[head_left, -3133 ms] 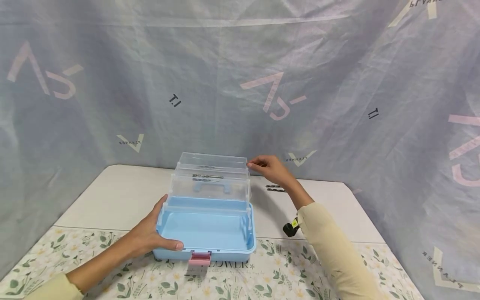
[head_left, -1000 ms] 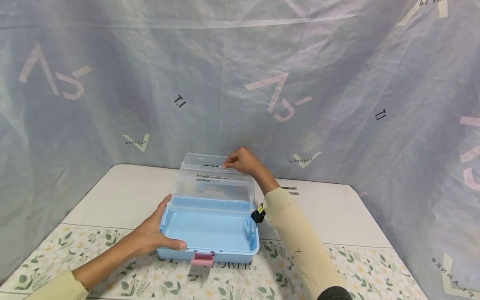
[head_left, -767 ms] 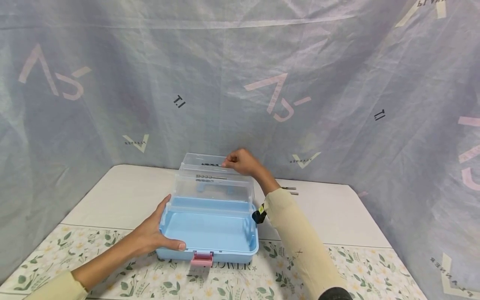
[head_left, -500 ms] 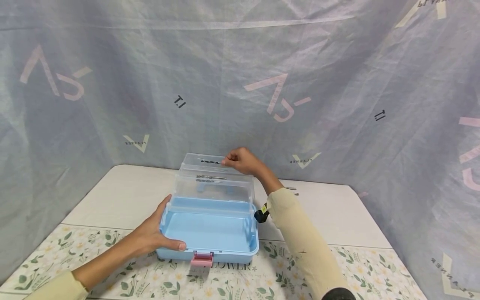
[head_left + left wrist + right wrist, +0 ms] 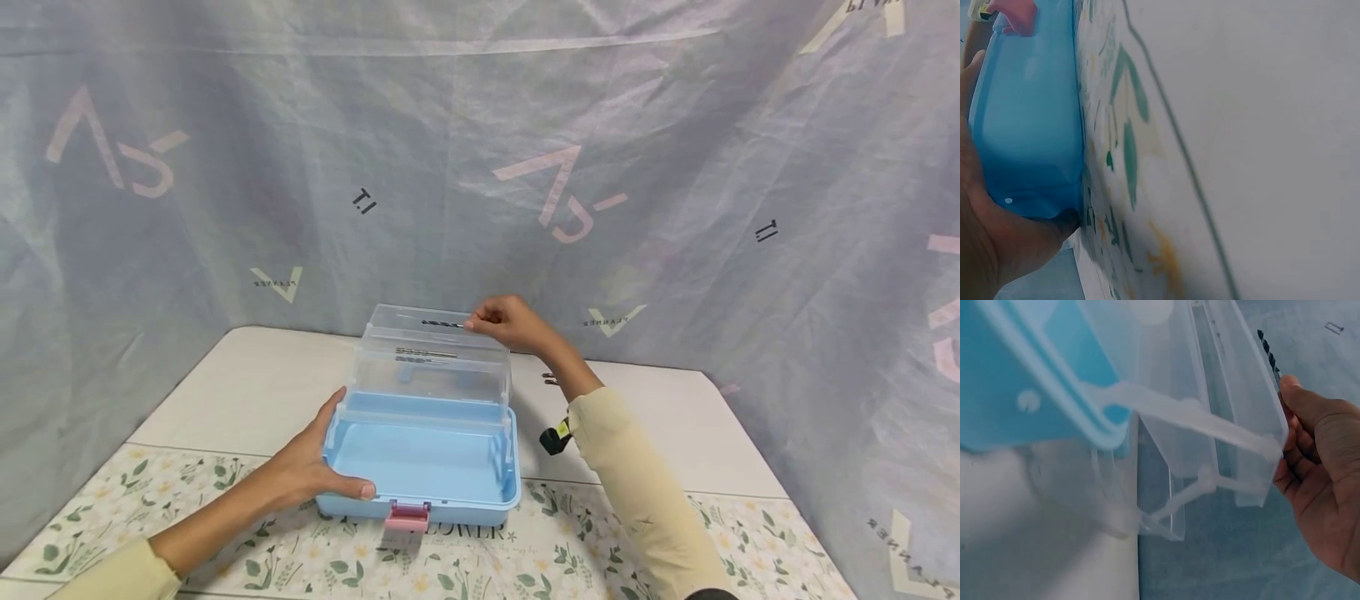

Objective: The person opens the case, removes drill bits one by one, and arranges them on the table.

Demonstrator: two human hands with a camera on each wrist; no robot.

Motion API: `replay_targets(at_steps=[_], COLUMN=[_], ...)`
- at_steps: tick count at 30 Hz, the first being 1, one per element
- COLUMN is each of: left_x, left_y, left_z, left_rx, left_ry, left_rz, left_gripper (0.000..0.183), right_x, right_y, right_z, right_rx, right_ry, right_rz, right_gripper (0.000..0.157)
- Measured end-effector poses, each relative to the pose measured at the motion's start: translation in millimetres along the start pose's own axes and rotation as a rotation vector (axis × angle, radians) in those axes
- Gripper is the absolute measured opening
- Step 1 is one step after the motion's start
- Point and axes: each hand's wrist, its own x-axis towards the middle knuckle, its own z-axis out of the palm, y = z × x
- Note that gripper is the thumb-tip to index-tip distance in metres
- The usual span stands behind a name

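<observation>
The right hand (image 5: 517,323) pinched a twist drill bit (image 5: 444,323) by the top tray (image 5: 393,317); the left hand (image 5: 307,468) gripped the toolbox (image 5: 345,507). Stowed bits (image 5: 426,355) lay in a lower tray, loose bits (image 5: 551,379) outside.

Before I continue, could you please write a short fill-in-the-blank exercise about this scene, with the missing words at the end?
The right hand pinches a drill bit, while the left hand grips a box whose colour is ____. The front latch of this box is coloured ____. With its clear trays raised, the box is not shut but ____.

Missing words: blue; pink; open.
</observation>
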Motion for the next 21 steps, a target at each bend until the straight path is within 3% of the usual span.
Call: replay_targets(at_steps=[15,21], left_x=[-1.8,-0.2], left_y=[-0.2,-1.4], left_z=[-0.9,-0.6], left_rx=[0.007,-0.002], left_ry=[0.004,-0.006], left_rz=[-0.009,0.003], left_gripper=[0.170,0.169], right_x=[-42.2,-62.7], right_y=[16.1,22.9], right_z=[-17.9,-25.1], right_rx=[-0.033,-0.016], right_ry=[0.023,0.042], right_rz=[0.024,0.069], right_gripper=[0.024,0.023])
